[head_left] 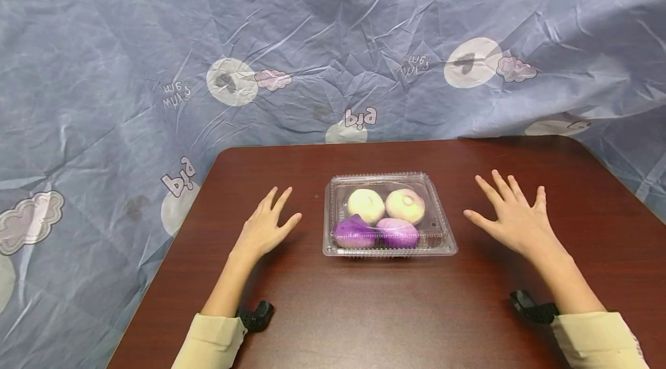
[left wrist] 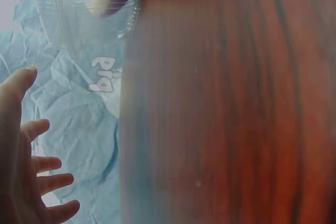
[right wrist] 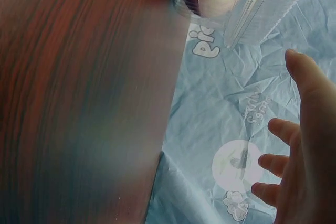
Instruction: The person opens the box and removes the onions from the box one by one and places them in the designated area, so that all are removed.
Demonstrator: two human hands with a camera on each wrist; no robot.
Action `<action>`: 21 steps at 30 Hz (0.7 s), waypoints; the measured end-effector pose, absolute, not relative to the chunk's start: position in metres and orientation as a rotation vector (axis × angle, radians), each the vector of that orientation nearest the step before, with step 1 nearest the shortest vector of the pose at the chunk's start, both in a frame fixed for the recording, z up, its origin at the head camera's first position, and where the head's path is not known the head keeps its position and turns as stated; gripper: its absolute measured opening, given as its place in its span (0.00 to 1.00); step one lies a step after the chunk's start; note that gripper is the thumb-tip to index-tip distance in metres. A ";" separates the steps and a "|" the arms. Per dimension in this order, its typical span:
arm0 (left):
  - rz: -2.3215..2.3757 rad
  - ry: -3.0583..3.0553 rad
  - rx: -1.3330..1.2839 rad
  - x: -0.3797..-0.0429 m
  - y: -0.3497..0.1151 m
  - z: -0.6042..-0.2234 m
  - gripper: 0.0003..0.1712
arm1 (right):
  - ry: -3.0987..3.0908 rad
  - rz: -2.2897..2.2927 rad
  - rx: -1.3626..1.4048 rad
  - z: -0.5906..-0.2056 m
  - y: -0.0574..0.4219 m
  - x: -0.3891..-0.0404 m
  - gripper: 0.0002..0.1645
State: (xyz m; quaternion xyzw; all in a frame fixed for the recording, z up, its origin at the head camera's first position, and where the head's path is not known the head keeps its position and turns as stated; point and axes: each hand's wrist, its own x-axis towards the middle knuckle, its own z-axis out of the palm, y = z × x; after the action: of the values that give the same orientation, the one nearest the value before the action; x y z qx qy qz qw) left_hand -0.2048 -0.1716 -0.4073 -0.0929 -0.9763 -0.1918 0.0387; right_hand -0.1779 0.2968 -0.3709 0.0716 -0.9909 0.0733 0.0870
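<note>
A clear plastic clamshell box [head_left: 439, 239] rests on the table with its lid down. Inside lie two cream-coloured round bulbs [head_left: 366, 206] at the back and two purple ones [head_left: 398, 233] in front; they look like onions, though the kind is not certain. To the box's left, my left hand [head_left: 264, 227] hovers with fingers spread, apart from it. My right hand [head_left: 517, 220] is held to the right of the box, its fingers also spread and holding nothing. Both wrist views catch only part of the box, at the top of the frame.
The dark red-brown wooden table [head_left: 385, 311] has its far edge against a blue printed cloth [head_left: 312, 39], which also hangs down along the left. A black wrist camera [head_left: 257, 317] sits at the left wrist, another [head_left: 533, 308] at the right.
</note>
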 end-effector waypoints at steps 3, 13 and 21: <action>-0.629 -2.995 -0.276 -0.203 -0.171 -0.407 0.40 | -2.937 0.219 0.228 -0.372 0.294 -0.177 0.47; -0.754 -3.006 -0.259 -0.201 -0.167 -0.408 0.40 | -2.897 0.234 0.259 -0.371 0.285 -0.174 0.46; -0.830 -3.001 -0.248 -0.199 -0.163 -0.408 0.41 | -2.859 0.242 0.283 -0.369 0.276 -0.170 0.43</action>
State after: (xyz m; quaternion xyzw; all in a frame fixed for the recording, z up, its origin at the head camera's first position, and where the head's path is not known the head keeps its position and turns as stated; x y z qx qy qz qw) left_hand -0.1995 -0.1631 -0.4078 -0.0793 -0.9607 -0.2658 0.0090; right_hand -0.1702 0.2761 -0.3693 0.0972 -0.9834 0.0833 0.1288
